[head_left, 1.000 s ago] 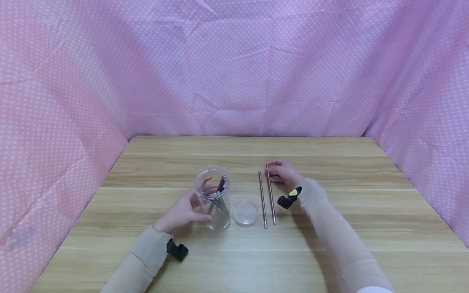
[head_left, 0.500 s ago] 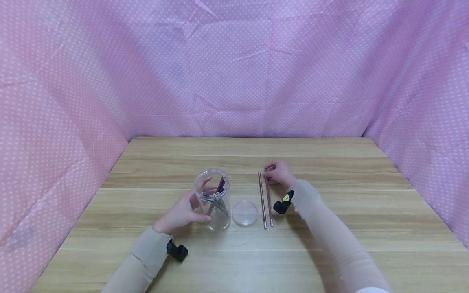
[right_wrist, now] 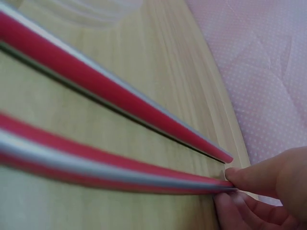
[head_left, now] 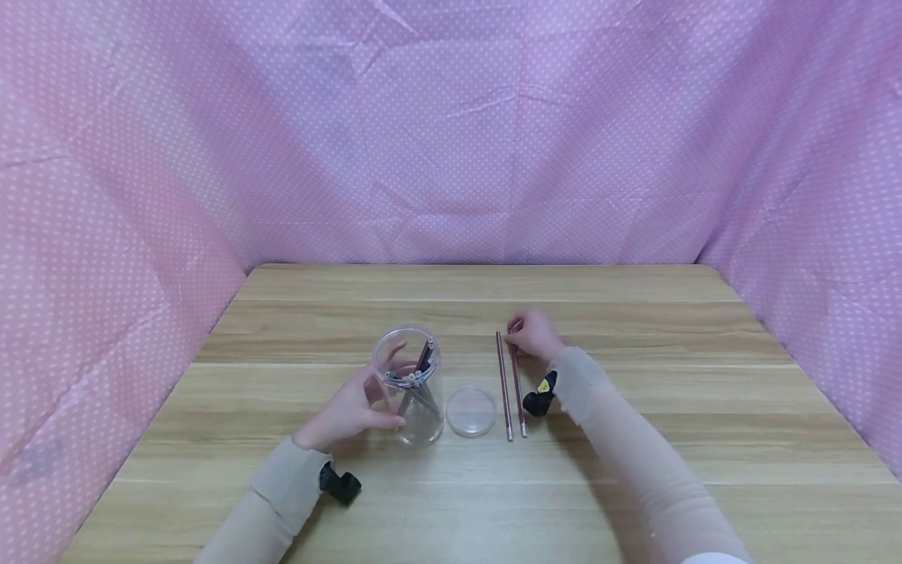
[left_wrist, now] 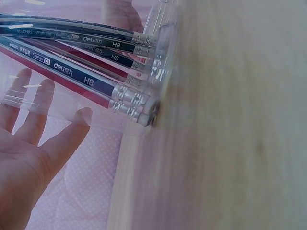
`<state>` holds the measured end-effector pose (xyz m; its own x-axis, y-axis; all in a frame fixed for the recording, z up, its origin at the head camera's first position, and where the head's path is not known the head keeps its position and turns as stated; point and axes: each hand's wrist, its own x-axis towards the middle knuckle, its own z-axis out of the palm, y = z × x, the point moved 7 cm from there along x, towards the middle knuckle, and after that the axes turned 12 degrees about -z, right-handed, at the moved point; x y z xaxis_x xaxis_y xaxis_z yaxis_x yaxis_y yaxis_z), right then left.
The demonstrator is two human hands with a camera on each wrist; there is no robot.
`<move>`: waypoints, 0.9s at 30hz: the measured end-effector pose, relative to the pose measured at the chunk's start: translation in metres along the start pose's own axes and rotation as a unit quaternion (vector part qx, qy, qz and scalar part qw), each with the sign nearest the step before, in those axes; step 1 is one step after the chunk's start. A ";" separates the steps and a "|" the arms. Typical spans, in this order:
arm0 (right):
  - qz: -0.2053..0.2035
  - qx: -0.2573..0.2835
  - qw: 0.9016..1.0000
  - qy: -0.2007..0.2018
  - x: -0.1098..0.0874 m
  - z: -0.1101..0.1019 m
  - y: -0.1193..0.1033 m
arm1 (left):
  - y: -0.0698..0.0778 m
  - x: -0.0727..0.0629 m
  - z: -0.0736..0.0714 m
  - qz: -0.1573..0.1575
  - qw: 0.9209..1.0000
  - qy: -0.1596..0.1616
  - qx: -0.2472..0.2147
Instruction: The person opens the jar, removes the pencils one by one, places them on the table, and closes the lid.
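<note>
Right hand (head_left: 535, 335) pinches the far end of a pencil (head_left: 517, 388), thumb against fingers; that tip is hidden in the grip. Can't tell whether the end is lifted. In the right wrist view the pencil runs out of frame at left and blurs close up; same for the second pencil (head_left: 503, 386), just left of the right hand and near the held one, not gripped. Left hand (head_left: 352, 407) grasps an upright clear jar (head_left: 423, 428), thumb on the near side; other fingers partly seen through the plastic. Pencils inside (left_wrist: 86, 74) overlap, count unclear, ends cut off in the left wrist view.

Held pencil: long, slim, red with silvery-grey stripes, metal band toward the person. Second one looks alike. Jar pencils: red and dark striped, some printed "HB", metal bands, erasers. Round clear lid (head_left: 470, 411) lies on the worktop (head_left: 423, 517) between the hands, just beside the jar, faint outline.
</note>
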<state>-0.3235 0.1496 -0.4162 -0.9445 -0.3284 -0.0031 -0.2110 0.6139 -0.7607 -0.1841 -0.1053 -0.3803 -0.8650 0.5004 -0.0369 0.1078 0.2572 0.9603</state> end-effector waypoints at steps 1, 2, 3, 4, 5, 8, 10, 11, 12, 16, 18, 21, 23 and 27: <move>-0.002 -0.005 1.000 0.000 0.000 0.000 -0.001 | 0.000 0.000 0.000 0.000 1.000 0.001 0.001; -0.002 -0.006 1.000 -0.001 0.000 0.000 -0.001 | 0.000 0.000 0.000 -0.001 1.000 0.002 0.002; -0.002 -0.007 1.000 0.000 0.000 0.000 -0.001 | 0.000 0.000 0.000 -0.003 1.000 0.003 0.003; 0.000 -0.008 1.000 0.000 0.000 0.000 -0.001 | 0.000 0.000 0.000 -0.004 1.000 0.004 0.004; 0.003 -0.007 1.000 0.000 0.000 0.000 -0.001 | -0.001 0.000 0.000 -0.004 1.000 0.005 0.004; 0.007 -0.003 1.000 -0.002 -0.001 0.001 0.000 | -0.001 0.000 0.000 -0.008 1.000 0.007 0.005; 0.010 0.002 1.000 -0.002 -0.001 0.002 0.001 | -0.001 0.000 0.000 -0.008 1.000 0.008 0.003; 0.008 0.004 1.000 -0.003 -0.001 0.002 0.001 | -0.001 0.000 0.000 -0.008 1.000 0.008 0.003; 0.007 0.004 1.000 -0.003 -0.001 0.002 0.001 | -0.001 0.000 0.000 -0.008 1.000 0.008 0.004; 0.009 0.007 1.000 -0.007 -0.001 0.002 0.002 | -0.001 0.000 0.001 -0.006 1.000 0.007 0.001; 0.017 0.011 1.000 -0.009 -0.001 0.002 0.003 | -0.001 0.000 0.001 -0.005 1.000 0.005 0.001; 0.022 0.023 0.999 -0.014 -0.002 0.002 0.003 | -0.001 -0.001 0.002 -0.007 1.000 0.005 0.002; 0.024 0.036 0.999 -0.015 -0.002 0.001 0.003 | -0.001 -0.001 0.002 -0.009 1.000 0.006 0.001; 0.020 0.038 0.999 -0.018 -0.004 -0.003 0.003 | 0.001 -0.001 0.002 -0.008 1.000 0.006 -0.004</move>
<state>-0.3213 0.1545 -0.4163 -0.9421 -0.3306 -0.0560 -0.1523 0.5706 -0.8070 -0.1820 -0.1037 -0.3799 -0.8728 0.4856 -0.0496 0.0894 0.2589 0.9617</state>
